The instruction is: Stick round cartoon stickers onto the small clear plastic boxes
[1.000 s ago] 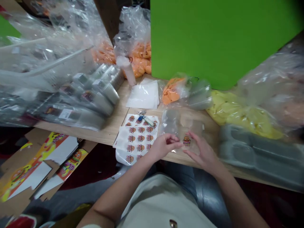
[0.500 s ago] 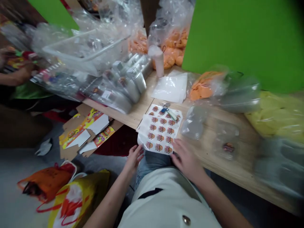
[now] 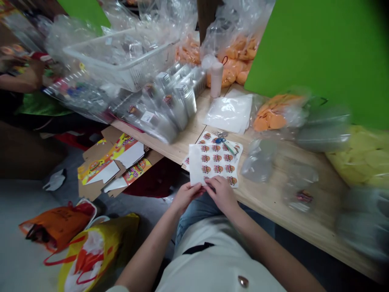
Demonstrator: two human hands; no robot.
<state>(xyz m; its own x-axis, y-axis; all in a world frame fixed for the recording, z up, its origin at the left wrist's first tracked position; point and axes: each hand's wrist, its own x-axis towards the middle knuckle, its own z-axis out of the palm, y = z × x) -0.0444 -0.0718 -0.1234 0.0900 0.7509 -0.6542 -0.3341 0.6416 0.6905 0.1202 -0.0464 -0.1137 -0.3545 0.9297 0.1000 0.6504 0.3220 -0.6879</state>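
Observation:
A white sticker sheet [image 3: 196, 162] printed with rows of small burger pictures lies at the table's front edge, its lower part reaching over my lap. My left hand [image 3: 187, 197] is closed on its bottom edge, thumb and fingers together. Right beside it, my right hand [image 3: 223, 194] has its fingertips pinched at the same edge, over the lowest row. Whether a single sticker is lifted there is hidden by the fingers. Under this sheet, more sticker sheets [image 3: 206, 136] show, with keys on a ring [image 3: 226, 144] lying on top.
Clear plastic packs [image 3: 258, 160] lie to the right, one bearing a burger sticker [image 3: 304, 196]. Behind are white bags [image 3: 229, 113], a pink bottle [image 3: 216, 79] and orange pieces [image 3: 270, 119]. A white basket [image 3: 133, 73] stands left. Flat cartons [image 3: 100, 170] and shopping bags [image 3: 121, 239] are below. Another person's arm [image 3: 22, 81] shows.
Both hands have come together at the sheet's bottom edge and closed on it; before, they were apart at its two sides. The view has shifted slightly.

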